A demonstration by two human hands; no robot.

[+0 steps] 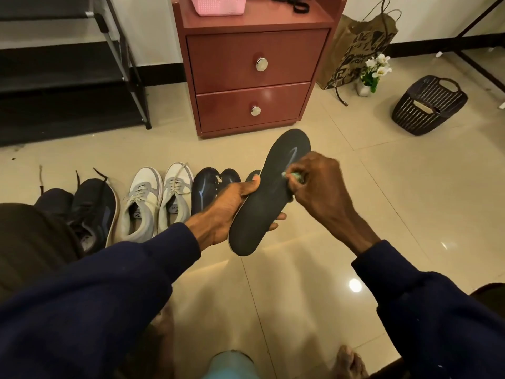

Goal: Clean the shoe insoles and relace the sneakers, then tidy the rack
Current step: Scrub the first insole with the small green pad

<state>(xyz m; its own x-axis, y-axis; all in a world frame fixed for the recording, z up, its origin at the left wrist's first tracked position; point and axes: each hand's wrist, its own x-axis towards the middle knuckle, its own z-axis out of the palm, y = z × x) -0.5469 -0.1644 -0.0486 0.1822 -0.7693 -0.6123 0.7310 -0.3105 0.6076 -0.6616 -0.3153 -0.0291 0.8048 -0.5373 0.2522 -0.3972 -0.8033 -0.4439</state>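
Centre of frame: dark insole (269, 192), held tilted, toe toward upper right, heel toward lower left.
Left hand (226, 212): gripping insole at its heel half, thumb on the near edge, fingers curled underneath, tips showing past the right edge.
Right hand (318, 184): fingers pinched together on a small greenish item (293, 176), pressed against insole's upper surface near mid-length; item too small to identify.
Both forearms in dark blue sleeves (114, 285).
Left-centre, on tiled floor (369, 214): row of footwear. White sneakers (155, 201), side by side, laced loosely, one lace end trailing upward. Dark sneakers (90, 212) at far left, laces loose and sticking up. More dark insoles (206, 187) lying just right of white pair, partly hidden behind left hand.
Upper left: black rack (68, 67), shelves dark.
Top centre: reddish two-drawer cabinet (254, 77), pink basket (221, 5) and black laces (292, 2) on top.
Upper right: brown paper bag (363, 47) against wall, small white flower pot (373, 72) just beside it, dark plastic basket (430, 105) tipped over, well apart from cabinet.
Bottom edge: bare foot (349, 362).
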